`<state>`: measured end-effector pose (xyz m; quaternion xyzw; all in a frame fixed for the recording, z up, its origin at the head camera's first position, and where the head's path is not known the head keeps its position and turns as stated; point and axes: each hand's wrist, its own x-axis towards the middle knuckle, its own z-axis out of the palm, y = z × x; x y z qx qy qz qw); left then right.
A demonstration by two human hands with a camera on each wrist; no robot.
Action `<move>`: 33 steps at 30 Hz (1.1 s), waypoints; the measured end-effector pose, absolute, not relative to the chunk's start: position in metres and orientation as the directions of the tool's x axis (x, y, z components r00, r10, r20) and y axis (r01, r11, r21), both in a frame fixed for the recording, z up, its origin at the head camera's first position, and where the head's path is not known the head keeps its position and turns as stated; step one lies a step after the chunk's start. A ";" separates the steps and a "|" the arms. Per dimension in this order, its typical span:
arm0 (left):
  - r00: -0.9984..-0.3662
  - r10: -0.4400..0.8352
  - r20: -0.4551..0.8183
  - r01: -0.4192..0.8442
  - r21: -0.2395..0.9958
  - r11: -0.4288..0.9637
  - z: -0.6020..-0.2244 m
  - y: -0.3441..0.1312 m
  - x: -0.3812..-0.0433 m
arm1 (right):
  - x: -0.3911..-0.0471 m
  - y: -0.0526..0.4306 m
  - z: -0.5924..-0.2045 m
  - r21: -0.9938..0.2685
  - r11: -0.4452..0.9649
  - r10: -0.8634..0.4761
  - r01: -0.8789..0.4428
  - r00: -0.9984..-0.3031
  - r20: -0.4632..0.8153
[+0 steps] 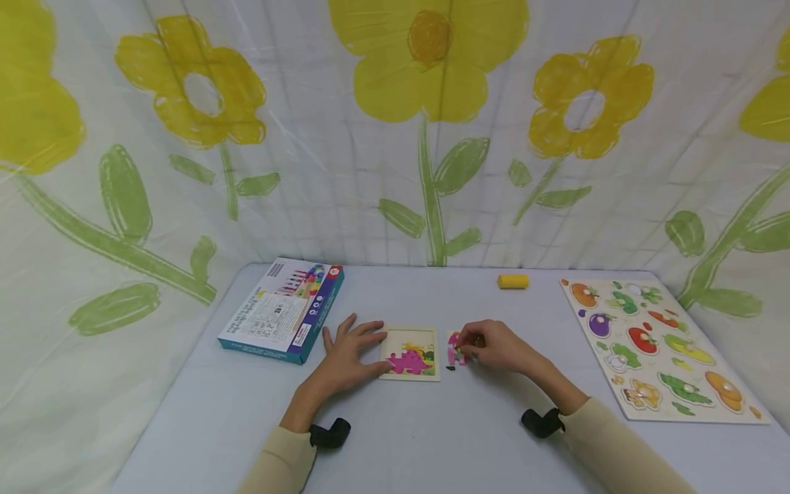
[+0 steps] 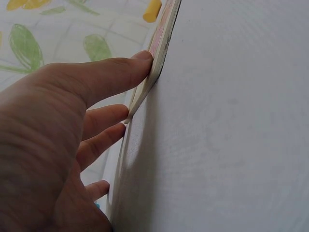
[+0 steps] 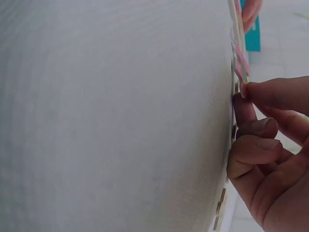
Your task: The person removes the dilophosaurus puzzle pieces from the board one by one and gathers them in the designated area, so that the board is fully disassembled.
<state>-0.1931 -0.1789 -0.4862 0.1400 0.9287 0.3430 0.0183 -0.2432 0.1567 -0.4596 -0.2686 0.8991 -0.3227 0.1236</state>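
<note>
A square wooden puzzle tray (image 1: 439,357) lies flat on the table, partly filled with pieces showing a pink dinosaur. My left hand (image 1: 349,353) is spread at its left side, the thumb resting on the lower left edge and the fingertips near the upper left; in the left wrist view, the thumb (image 2: 111,75) touches the tray's edge (image 2: 157,67). Right of the tray, my right hand (image 1: 496,345) pinches a pink puzzle piece (image 3: 243,67) between thumb and index finger, tilted up off the table. Other pink puzzle pieces (image 1: 452,339) lie beside it, partly hidden by the fingers.
A white and blue box (image 1: 278,312) lies at the back left. At the right is a wooden vegetable peg board (image 1: 636,374). A yellow cylinder (image 1: 513,281) lies near the table's back edge, in front of a flower-printed curtain (image 1: 321,178).
</note>
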 end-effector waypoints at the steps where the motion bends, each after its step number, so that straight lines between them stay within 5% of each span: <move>1: -0.960 0.273 0.062 0.248 0.642 0.725 -0.486 -0.179 -0.193 | -0.243 0.157 -0.460 -0.646 0.648 -0.563 -0.404 -0.825 -0.049; 33: -0.961 0.272 0.049 0.240 0.634 0.735 -0.484 -0.178 -0.192 | -0.243 0.154 -0.454 -0.646 0.615 -0.596 -0.452 -0.803 -0.004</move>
